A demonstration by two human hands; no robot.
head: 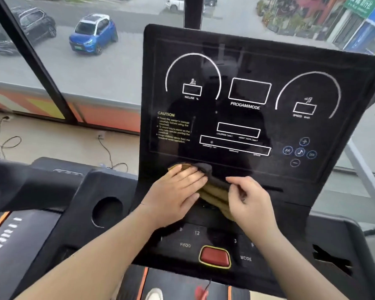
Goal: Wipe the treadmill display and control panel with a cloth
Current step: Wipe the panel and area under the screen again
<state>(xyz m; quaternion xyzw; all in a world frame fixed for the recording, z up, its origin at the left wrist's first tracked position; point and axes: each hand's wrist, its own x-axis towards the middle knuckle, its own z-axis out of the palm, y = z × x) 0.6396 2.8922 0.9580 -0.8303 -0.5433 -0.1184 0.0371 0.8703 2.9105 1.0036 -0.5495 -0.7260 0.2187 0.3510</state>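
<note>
The black treadmill display point(247, 94) stands tilted before me, unlit, with white outlines and a CAUTION text at its left. Below it lies the control panel point(245, 258) with number keys and a red stop button point(214, 256). A folded tan and dark grey cloth point(214, 189) rests against the display's lower edge. My left hand point(175, 191) lies flat on the cloth's left part, pressing it to the surface. My right hand point(249, 200) pinches the cloth's right edge between thumb and fingers. Part of the cloth is hidden under both hands.
A round cup holder point(106, 211) sits in the console left of the panel. A second treadmill's console point(7, 230) is at the far left. Power cables point(108, 152) trail on the floor by the window. A red safety clip point(200, 292) hangs below the stop button.
</note>
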